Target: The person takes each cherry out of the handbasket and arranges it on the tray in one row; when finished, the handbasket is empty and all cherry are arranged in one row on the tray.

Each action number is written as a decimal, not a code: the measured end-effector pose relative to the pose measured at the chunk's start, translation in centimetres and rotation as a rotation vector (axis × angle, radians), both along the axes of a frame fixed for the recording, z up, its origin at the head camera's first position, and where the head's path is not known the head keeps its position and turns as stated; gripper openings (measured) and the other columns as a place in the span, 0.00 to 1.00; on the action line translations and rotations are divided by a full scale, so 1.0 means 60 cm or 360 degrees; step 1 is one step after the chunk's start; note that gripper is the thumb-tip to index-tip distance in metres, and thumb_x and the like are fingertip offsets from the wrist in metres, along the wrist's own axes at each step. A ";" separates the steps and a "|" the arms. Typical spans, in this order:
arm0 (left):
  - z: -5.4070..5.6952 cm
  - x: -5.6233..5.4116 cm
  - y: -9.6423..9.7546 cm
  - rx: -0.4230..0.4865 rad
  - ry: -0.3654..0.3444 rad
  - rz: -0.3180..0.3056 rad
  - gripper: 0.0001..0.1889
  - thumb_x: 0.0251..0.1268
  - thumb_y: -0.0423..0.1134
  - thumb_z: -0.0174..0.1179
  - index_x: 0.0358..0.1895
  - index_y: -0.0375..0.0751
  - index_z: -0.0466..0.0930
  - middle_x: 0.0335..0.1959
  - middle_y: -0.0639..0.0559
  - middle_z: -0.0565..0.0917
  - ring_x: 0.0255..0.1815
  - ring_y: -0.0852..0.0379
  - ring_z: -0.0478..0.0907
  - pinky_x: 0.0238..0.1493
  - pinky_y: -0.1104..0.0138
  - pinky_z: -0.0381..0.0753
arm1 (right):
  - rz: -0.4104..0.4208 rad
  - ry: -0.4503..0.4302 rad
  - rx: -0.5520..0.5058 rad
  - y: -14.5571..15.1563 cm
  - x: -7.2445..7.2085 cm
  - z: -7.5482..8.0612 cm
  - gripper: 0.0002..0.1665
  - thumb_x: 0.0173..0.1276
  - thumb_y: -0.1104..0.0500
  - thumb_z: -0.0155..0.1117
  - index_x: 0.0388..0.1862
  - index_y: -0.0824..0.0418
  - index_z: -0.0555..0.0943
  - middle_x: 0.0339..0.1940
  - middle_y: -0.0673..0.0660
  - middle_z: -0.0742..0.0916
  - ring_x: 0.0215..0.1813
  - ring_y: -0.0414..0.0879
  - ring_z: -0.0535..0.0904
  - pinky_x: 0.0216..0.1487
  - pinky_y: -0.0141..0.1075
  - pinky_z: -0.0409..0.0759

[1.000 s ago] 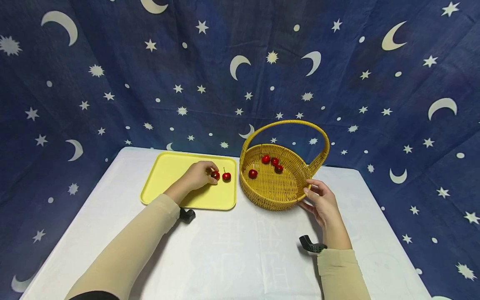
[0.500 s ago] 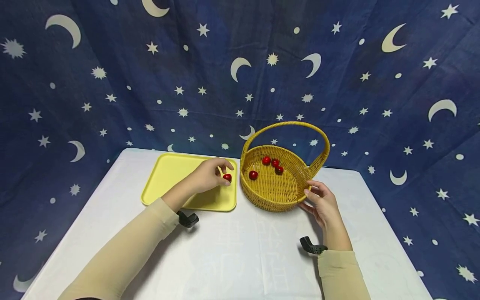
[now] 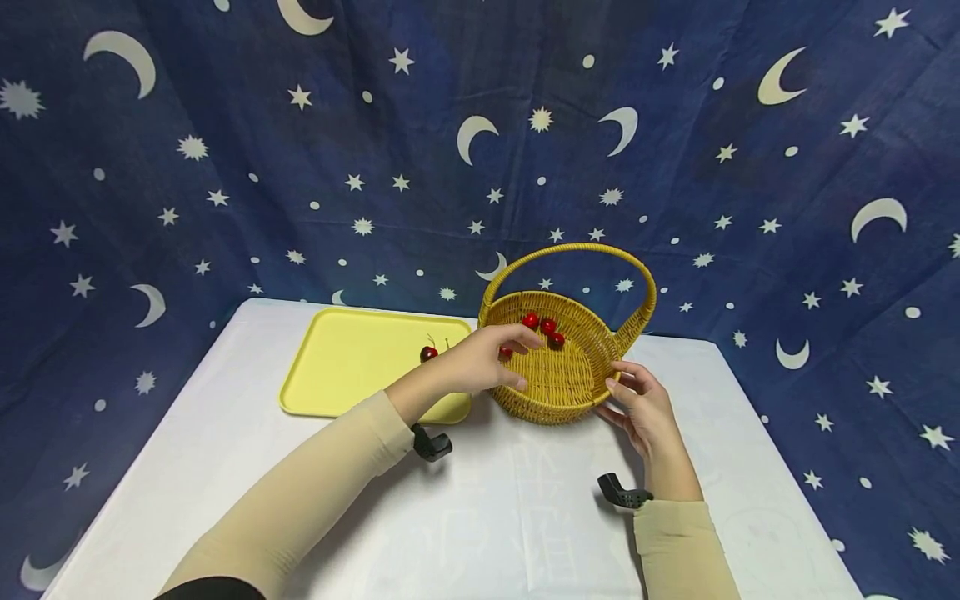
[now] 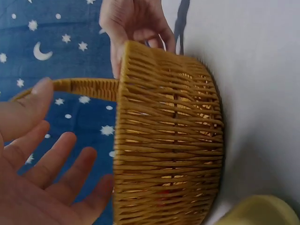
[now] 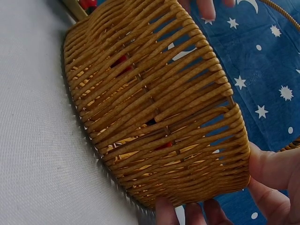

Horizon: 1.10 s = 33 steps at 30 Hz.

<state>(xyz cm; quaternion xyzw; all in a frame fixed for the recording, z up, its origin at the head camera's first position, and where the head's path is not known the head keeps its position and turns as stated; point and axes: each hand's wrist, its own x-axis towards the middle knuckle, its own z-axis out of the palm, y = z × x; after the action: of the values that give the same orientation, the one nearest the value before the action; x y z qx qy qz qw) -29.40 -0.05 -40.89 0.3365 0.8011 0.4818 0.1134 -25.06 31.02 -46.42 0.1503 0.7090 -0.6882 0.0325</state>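
My left hand hovers over the left rim of the wicker basket. Its fingers are spread and hold nothing, as the left wrist view shows. With my right hand I grip the basket's right side, thumb at the rim and fingers on the outer wall. Inside the basket lie several red cherries, one partly behind my left fingers. On the yellow tray sits a dark red cherry with its stem up. A second stem shows beside it, its fruit hidden behind my left wrist.
The tray and basket stand side by side on a white-covered table. The basket's tall arched handle rises above its bowl. A dark blue cloth with moons and stars hangs behind the table.
My left hand has moved right, from around the cherries on the tray to above the basket's left rim, its fingers empty. The right hand stays on the basket.
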 end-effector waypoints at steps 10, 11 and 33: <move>-0.025 -0.058 0.049 -0.0101 -0.0104 0.0118 0.35 0.61 0.33 0.79 0.72 0.47 0.78 0.74 0.47 0.79 0.80 0.42 0.72 0.80 0.48 0.71 | 0.0012 0.0003 -0.0022 -0.002 -0.003 -0.001 0.25 0.82 0.63 0.61 0.74 0.56 0.73 0.61 0.53 0.74 0.61 0.47 0.83 0.62 0.50 0.88; -0.028 -0.062 0.053 -0.0124 -0.0113 0.0129 0.35 0.61 0.33 0.78 0.73 0.47 0.78 0.75 0.47 0.79 0.80 0.43 0.71 0.81 0.49 0.70 | 0.0010 0.0002 -0.0021 -0.001 -0.003 -0.001 0.25 0.82 0.63 0.61 0.74 0.56 0.73 0.61 0.53 0.74 0.61 0.47 0.84 0.62 0.50 0.88; -0.043 -0.096 0.093 -0.0605 -0.0185 0.0031 0.26 0.64 0.21 0.64 0.65 0.41 0.85 0.62 0.43 0.86 0.51 0.53 0.78 0.45 0.67 0.75 | 0.0002 0.0023 -0.0019 0.002 -0.001 -0.001 0.24 0.82 0.64 0.61 0.73 0.57 0.73 0.59 0.52 0.74 0.59 0.46 0.84 0.59 0.48 0.89</move>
<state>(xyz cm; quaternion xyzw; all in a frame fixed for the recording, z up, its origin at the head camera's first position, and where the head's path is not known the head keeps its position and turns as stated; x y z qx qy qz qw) -35.14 5.54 -43.47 0.2729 0.8730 0.3415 0.2163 -25.09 31.16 -46.46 0.1448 0.7052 -0.6935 0.0287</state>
